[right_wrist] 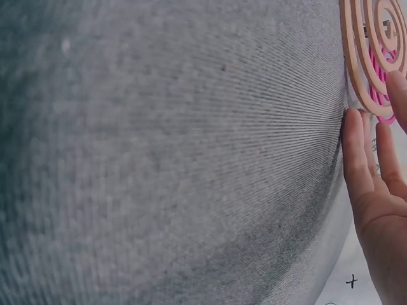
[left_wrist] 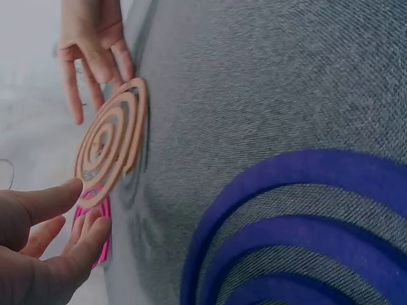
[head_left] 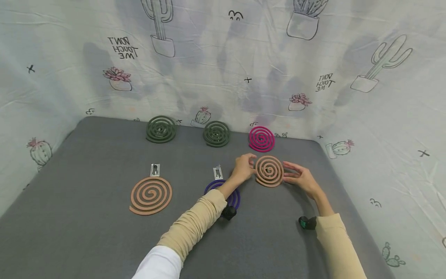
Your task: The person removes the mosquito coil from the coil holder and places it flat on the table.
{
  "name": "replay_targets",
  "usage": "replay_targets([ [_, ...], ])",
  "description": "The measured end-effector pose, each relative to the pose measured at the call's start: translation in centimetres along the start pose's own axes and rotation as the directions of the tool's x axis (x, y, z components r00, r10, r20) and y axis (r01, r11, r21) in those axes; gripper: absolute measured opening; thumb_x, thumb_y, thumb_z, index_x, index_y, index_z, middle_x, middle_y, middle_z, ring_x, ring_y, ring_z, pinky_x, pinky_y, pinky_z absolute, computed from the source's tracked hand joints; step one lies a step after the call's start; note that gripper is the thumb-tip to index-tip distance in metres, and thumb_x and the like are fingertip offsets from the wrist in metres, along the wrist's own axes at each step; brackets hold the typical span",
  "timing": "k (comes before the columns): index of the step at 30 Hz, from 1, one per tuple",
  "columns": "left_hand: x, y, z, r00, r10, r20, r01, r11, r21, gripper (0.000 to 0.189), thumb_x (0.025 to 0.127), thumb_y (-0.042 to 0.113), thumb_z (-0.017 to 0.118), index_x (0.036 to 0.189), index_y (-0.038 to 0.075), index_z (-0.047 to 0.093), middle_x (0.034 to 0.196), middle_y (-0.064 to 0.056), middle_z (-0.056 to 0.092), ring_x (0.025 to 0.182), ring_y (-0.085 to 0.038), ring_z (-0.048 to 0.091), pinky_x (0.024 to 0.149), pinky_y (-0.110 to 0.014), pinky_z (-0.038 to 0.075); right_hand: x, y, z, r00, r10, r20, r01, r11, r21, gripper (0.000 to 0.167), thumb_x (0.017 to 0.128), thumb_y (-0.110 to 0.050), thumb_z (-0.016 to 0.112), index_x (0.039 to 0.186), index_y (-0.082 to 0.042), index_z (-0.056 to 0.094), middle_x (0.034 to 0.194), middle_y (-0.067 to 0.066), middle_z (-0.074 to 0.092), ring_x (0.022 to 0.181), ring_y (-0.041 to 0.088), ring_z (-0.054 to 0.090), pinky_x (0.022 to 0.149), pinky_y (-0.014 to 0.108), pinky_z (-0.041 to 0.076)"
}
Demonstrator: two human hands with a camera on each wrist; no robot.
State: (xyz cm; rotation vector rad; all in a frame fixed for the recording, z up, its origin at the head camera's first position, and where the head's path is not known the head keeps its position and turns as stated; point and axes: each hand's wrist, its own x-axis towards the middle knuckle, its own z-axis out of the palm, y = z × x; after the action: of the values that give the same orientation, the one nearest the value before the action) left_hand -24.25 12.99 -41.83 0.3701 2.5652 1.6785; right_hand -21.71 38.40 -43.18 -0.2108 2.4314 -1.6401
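Observation:
A tan mosquito coil (head_left: 269,171) stands at the right of the table, raised a little above the cloth, with a bit of metal showing at its centre. My left hand (head_left: 244,166) is at its left edge, thumb and fingers spread around the rim without a plain grip. From the other side, my right hand (head_left: 302,179) reaches to the right edge with fingers straight and apart. In the right wrist view the thumb of the right hand (right_wrist: 381,190) overlaps the coil's rim. A blue coil (head_left: 235,197) lies partly hidden under my left forearm.
Along the back are two green coils (head_left: 161,129) and a pink coil (head_left: 261,139). Another tan coil (head_left: 151,195) lies front left, with a metal stand (head_left: 155,170) behind it. A second metal stand (head_left: 218,173) is behind the blue coil. Printed cloth (head_left: 223,58) walls the grey table.

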Motion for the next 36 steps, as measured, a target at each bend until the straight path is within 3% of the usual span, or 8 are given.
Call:
replay_targets([
  [6, -0.2, 0.0, 0.9, 1.0, 0.024, -0.012, -0.023, 0.996, 0.081, 0.041, 0.075, -0.008, 0.076, 0.115, -0.005, 0.066, 0.091, -0.018, 0.07, 0.079, -0.026, 0.067, 0.065, -0.022, 0.055, 0.1, 0.2, 0.0, 1.0, -0.009, -0.007, 0.009, 0.999, 0.033, 0.061, 0.088, 0.011, 0.061, 0.143, 0.009, 0.035, 0.14, 0.035, 0.036, 0.097, 0.007, 0.065, 0.083, 0.029, 0.056],
  [15, 0.0, -0.2, 1.4, 0.996, 0.085, -0.024, -0.083, 0.992, 0.094, 0.034, 0.072, -0.009, 0.079, 0.105, -0.009, 0.068, 0.094, -0.019, 0.07, 0.086, -0.028, 0.07, 0.077, -0.026, 0.057, 0.3, 0.5, 0.4, 0.999, -0.023, -0.03, 0.024, 1.0, 0.017, 0.061, 0.085, 0.009, 0.066, 0.141, 0.008, 0.041, 0.135, 0.035, 0.043, 0.096, 0.006, 0.065, 0.081, 0.025, 0.056],
  [24, 0.4, -0.7, 1.3, 0.999, 0.036, -0.024, -0.036, 0.999, -0.006, 0.035, 0.068, -0.016, 0.077, 0.102, -0.013, 0.067, 0.095, -0.022, 0.069, 0.081, -0.028, 0.071, 0.067, -0.021, 0.057, 0.6, 0.8, 0.4, 0.999, -0.018, -0.034, 0.019, 1.0, 0.012, 0.059, 0.085, 0.009, 0.067, 0.139, 0.008, 0.044, 0.135, 0.033, 0.044, 0.095, 0.005, 0.065, 0.081, 0.023, 0.056],
  [36, 0.8, -0.3, 1.0, 0.998, 0.045, -0.048, -0.047, 0.998, -0.045, 0.035, 0.07, -0.016, 0.076, 0.103, -0.013, 0.067, 0.094, -0.022, 0.07, 0.081, -0.028, 0.071, 0.066, -0.019, 0.057, 0.9, 0.5, 0.1, 1.0, -0.002, -0.027, 0.004, 0.999, 0.051, 0.06, 0.084, 0.004, 0.069, 0.138, 0.009, 0.044, 0.139, 0.032, 0.042, 0.097, 0.004, 0.064, 0.083, 0.023, 0.055],
])
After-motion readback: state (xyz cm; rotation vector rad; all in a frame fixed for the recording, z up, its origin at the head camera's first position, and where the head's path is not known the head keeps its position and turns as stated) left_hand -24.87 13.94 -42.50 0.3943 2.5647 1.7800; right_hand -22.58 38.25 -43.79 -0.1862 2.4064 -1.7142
